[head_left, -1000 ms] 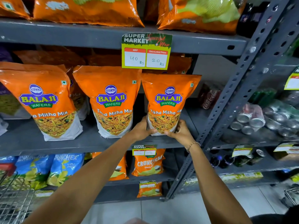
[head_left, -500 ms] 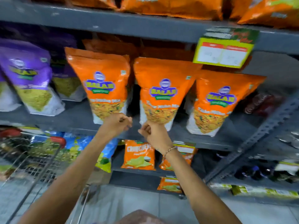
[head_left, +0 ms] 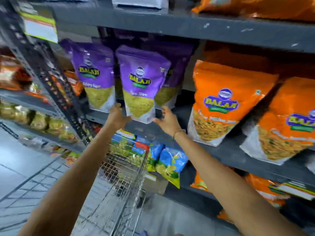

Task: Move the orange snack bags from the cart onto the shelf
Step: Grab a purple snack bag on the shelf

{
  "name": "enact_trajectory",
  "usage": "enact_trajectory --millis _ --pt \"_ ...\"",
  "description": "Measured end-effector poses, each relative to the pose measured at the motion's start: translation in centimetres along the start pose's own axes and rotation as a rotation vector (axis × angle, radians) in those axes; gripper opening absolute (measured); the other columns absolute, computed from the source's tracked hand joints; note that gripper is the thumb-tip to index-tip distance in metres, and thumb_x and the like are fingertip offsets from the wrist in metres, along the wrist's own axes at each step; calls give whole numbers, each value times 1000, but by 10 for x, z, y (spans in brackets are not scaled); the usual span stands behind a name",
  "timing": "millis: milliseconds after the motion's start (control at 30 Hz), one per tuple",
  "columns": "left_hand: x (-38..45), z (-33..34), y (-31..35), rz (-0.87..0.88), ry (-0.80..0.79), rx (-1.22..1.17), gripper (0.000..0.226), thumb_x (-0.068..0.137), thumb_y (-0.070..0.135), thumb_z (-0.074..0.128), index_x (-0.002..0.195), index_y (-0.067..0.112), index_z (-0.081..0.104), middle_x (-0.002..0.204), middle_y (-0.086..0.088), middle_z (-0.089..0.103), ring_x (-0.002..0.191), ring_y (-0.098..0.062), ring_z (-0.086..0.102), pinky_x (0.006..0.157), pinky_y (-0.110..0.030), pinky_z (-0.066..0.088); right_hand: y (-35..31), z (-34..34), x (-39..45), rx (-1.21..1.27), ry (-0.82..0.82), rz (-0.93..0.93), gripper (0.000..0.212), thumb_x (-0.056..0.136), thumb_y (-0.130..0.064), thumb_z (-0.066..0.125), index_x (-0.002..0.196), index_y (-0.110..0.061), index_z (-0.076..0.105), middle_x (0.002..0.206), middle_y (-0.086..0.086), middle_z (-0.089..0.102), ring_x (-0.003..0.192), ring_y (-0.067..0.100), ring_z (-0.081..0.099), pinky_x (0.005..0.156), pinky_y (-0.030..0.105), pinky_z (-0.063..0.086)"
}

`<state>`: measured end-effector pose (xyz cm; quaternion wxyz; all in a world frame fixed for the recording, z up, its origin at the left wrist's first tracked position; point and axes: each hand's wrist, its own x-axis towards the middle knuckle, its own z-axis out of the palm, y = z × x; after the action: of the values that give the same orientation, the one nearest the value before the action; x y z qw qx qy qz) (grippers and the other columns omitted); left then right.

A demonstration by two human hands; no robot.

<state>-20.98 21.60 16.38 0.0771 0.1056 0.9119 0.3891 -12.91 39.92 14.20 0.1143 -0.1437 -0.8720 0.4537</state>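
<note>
Two orange Balaji snack bags point(head_left: 221, 103) point(head_left: 288, 121) stand on the grey shelf point(head_left: 238, 155) at the right. Left of them stand purple Balaji bags; the front purple bag point(head_left: 141, 82) leans forward at the shelf edge. My left hand point(head_left: 117, 115) grips its lower left corner. My right hand point(head_left: 166, 119) has its fingers spread, with the thumb at the bag's lower right corner. The wire cart point(head_left: 129, 164) stands below my hands; no orange bag shows inside it. The picture is blurred by motion.
Blue snack bags point(head_left: 172, 164) lie on the lower shelf behind the cart. More orange packs point(head_left: 265, 188) sit on the lower right shelf. A perforated grey upright point(head_left: 56, 86) splits this rack from the left one. Grey tiled floor lies at the lower left.
The view has swung left along the shelf. Both hands have left the orange bags and moved to the front purple bag; my right hand has opened its fingers.
</note>
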Motion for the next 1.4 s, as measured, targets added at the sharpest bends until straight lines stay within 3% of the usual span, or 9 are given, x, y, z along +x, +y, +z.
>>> enact_trajectory --millis 100,267,400,667,1000,1100,1200,1300,1400 --pt "58 2 -33 74 -43 47 72 68 16 80 123 -12 44 117 -26 53 115 -34 52 95 -44 39 -5 16 24 -46 -23 64 77 75 -23 74 133 3 31 134 21 50 123 33 48 95 35 38" --pt "124 39 -91 122 -187 -32 71 63 20 82 124 6 48 118 -12 64 111 -28 60 93 -36 47 -4 33 32 48 56 63 57 71 -17 77 117 0 51 119 21 62 107 26 57 86 32 42" --pt "111 54 -87 143 -179 -137 76 50 58 80 114 24 54 113 -4 69 104 -20 65 91 -46 53 17 33 25 108 110 39 64 60 -36 73 115 -12 53 110 16 68 102 28 63 91 45 50" --pt "51 49 -25 120 -218 -216 75 59 32 85 123 16 49 124 -11 61 112 -26 59 99 -47 48 39 10 5 141 127 62 51 76 -11 70 123 -12 48 115 12 65 103 20 61 97 43 49" --pt "53 54 -30 133 -268 -298 85 49 47 84 122 22 48 125 -5 60 113 -22 59 99 -46 49 43 12 1 155 77 63 56 81 -11 65 131 -17 41 117 -2 58 110 14 57 101 33 45" --pt "60 50 -36 138 -314 -327 86 55 42 87 127 19 45 125 -1 58 111 -19 59 96 -41 50 38 17 -7 151 208 97 55 78 -23 68 125 -11 40 112 5 60 101 16 58 88 31 45" --pt "60 27 -42 101 -53 -466 69 63 33 84 121 18 50 117 -1 58 107 -25 60 90 -42 52 12 35 -42 122 425 78 25 89 -35 52 87 -11 45 68 1 49 61 6 47 64 27 35" --pt "54 -7 -51 93 575 -476 51 80 23 70 122 9 44 122 -11 49 112 -29 52 97 -43 46 -20 71 -60 140 157 -51 41 88 -45 32 73 -13 51 53 -5 45 50 3 46 54 24 32" --pt "67 -31 -69 86 583 -297 80 80 19 71 138 -5 21 143 -26 23 137 -36 24 115 -37 19 -51 110 -24 137 -50 -142 24 91 -33 46 92 -13 59 68 -2 62 64 5 56 66 26 45"
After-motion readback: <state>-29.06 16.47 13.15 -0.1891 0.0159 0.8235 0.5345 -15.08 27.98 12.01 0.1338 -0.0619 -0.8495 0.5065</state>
